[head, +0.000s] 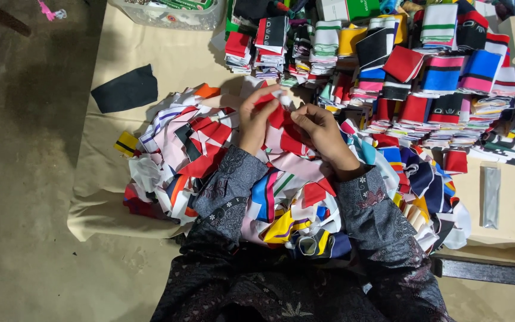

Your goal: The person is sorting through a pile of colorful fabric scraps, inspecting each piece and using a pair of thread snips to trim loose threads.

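At the centre of the frame your left hand (256, 122) and right hand (319, 132) both pinch one red fabric piece (280, 119) above the loose scrap pile (210, 155). Folded stacks (424, 65) fill the upper right, so plenty looks sorted; a large heap remains.

left hand (256, 119): raised, fingers curled, fingertips pinched shut
right hand (323, 132): close beside it, fingers bent inward
forearms: dark patterned sleeves, angled toward each other

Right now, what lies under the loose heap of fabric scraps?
A beige sheet shows around the loose heap of fabric scraps. Beneath the heap it is covered, so anything else there cannot be seen.
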